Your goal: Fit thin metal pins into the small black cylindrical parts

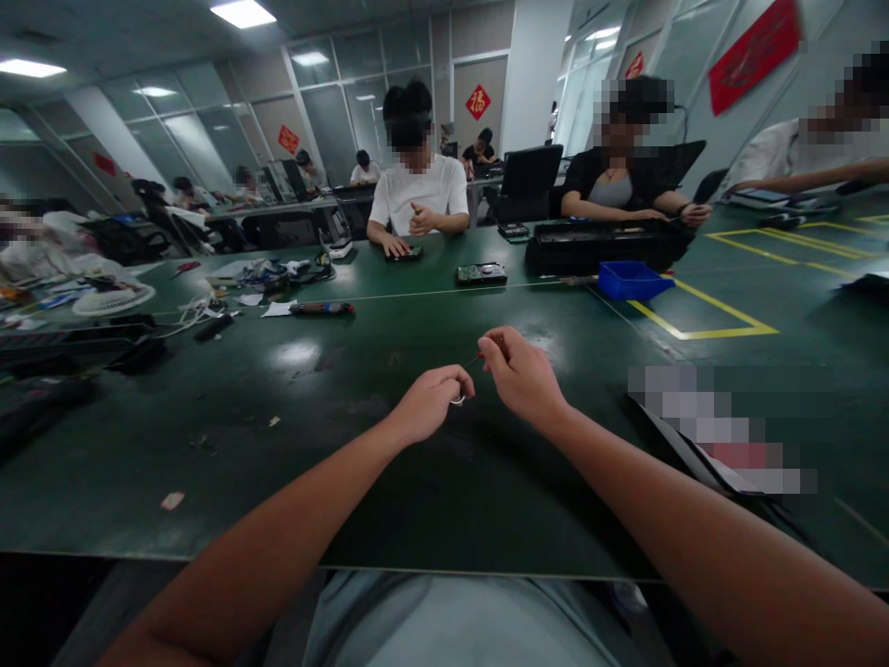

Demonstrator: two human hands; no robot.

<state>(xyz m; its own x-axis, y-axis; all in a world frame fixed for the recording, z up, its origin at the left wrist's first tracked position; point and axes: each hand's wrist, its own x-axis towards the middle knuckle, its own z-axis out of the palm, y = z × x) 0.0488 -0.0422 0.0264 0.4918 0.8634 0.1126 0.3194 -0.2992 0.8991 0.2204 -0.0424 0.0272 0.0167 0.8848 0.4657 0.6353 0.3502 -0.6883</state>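
Clearly the small silvery ring (457, 400) is the delicate part: it sits pinched under the fingers of the left hand (429, 404), held just above the dark green desk (333, 463), near its middle in front of the person. The right hand (522, 372) is close beside it, its fingers clamped on a thin red-handled tool (478, 358) whose tip points toward the ring; whether tip and ring touch is too small to tell.

The likely trouble is a slip. The ring is tiny and only partly shown past the fingertips, so a push from the tool could flick it out of the pinch onto the dark surface, where scraps of paper (172, 500) and other debris already lie. A tool tip that skids could also jab the left fingers.

Farther off, a hard drive (481, 273) and a blue tray (631, 279) sit well apart, by two seated people across the desk, out of harm's way.
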